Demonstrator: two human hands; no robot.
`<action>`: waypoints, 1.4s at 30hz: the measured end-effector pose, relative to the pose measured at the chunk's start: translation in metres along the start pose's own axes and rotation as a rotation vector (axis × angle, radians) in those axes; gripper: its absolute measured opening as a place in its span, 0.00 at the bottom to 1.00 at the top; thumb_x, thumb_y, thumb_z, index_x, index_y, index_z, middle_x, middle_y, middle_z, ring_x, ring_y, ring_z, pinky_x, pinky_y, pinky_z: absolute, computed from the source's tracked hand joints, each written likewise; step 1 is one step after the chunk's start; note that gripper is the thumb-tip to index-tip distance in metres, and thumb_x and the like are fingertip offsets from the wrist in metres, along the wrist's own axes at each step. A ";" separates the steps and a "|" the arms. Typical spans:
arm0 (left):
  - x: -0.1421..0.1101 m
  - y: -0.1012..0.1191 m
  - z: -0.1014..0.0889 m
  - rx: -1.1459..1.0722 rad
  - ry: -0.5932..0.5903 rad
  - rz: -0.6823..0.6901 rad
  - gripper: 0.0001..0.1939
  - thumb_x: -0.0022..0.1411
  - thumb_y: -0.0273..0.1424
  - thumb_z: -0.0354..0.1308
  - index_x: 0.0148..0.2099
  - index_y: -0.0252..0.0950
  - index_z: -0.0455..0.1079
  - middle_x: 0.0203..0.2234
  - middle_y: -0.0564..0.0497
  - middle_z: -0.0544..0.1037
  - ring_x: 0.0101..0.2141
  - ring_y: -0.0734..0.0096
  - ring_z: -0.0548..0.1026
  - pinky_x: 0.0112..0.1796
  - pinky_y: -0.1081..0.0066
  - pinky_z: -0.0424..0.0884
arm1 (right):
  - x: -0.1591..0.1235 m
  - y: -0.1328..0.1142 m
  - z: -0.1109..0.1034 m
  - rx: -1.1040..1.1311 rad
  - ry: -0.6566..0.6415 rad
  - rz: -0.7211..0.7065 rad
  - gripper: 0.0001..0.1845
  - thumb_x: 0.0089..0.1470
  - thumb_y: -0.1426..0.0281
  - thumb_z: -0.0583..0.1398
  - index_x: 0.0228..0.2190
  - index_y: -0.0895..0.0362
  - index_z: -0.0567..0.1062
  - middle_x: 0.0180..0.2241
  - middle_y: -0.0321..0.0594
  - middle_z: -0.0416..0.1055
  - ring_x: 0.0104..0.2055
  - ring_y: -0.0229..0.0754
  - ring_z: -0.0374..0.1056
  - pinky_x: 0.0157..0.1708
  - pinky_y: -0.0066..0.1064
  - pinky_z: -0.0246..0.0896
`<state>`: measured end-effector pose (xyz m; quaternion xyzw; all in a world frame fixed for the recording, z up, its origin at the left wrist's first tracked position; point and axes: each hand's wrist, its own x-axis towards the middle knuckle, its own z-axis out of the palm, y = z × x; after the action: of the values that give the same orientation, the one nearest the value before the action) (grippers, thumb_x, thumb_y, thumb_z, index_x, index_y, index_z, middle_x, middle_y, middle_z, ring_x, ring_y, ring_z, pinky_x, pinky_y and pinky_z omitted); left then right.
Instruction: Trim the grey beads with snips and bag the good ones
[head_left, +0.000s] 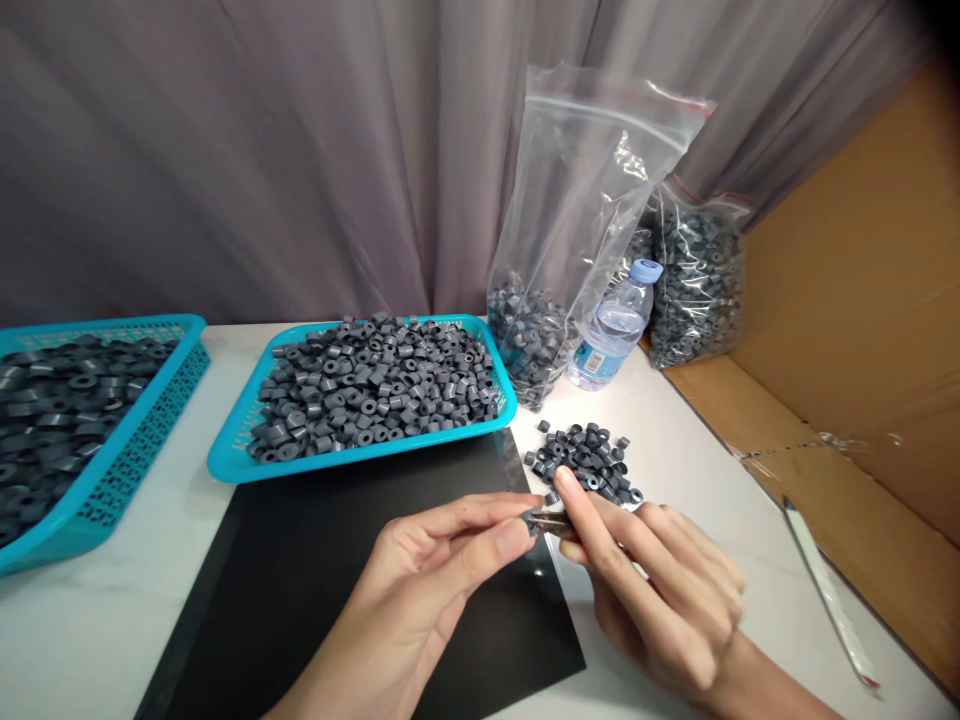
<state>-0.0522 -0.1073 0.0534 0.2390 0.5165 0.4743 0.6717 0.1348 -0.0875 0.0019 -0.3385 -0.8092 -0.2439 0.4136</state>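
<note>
Between its thumb and fingertips, my left hand (450, 560) pinches a small grey ring (531, 521). My right hand (660, 580) is closed round a dark metal tool (553, 522), its narrow tip touching the ring; the grip is hidden in my palm, so its kind is unclear, though it looks like small pliers or cutters. Both hands meet above the right edge of a black mat (315, 590). Just beyond them lies a loose pile of short grey rings (589, 458) on the white table.
A turquoise basket (225, 465) heaped with grey rings stands behind the mat, another basket (150, 430) at left. A part-filled zip bag (577, 190), a water bottle (619, 320) and a fuller bag (697, 280) stand back right. A cardboard box (862, 260) and a long white-handled tool (829, 595) lie right.
</note>
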 end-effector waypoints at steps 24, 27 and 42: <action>0.003 -0.007 -0.011 -0.015 -0.005 -0.089 0.12 0.52 0.34 0.73 0.39 0.38 0.80 0.43 0.48 0.83 0.54 0.58 0.76 0.51 0.71 0.75 | -0.001 0.002 -0.001 -0.006 0.040 -0.013 0.24 0.59 0.78 0.60 0.57 0.66 0.72 0.32 0.44 0.78 0.24 0.35 0.58 0.26 0.32 0.50; 0.003 -0.005 -0.010 -0.009 -0.023 -0.064 0.12 0.53 0.35 0.72 0.40 0.39 0.80 0.43 0.48 0.84 0.54 0.60 0.75 0.51 0.73 0.74 | -0.004 0.003 0.001 0.038 0.065 0.033 0.26 0.59 0.78 0.61 0.58 0.64 0.71 0.34 0.44 0.79 0.24 0.35 0.59 0.26 0.32 0.52; 0.006 -0.005 -0.011 -0.002 -0.035 -0.033 0.11 0.54 0.35 0.71 0.41 0.39 0.80 0.44 0.47 0.84 0.54 0.62 0.76 0.52 0.74 0.72 | -0.005 0.002 0.004 0.098 0.021 0.057 0.26 0.61 0.77 0.59 0.60 0.66 0.68 0.36 0.47 0.78 0.27 0.36 0.62 0.28 0.31 0.52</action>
<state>-0.0602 -0.1060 0.0429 0.2379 0.5081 0.4595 0.6886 0.1364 -0.0850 -0.0044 -0.3381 -0.8058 -0.1959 0.4450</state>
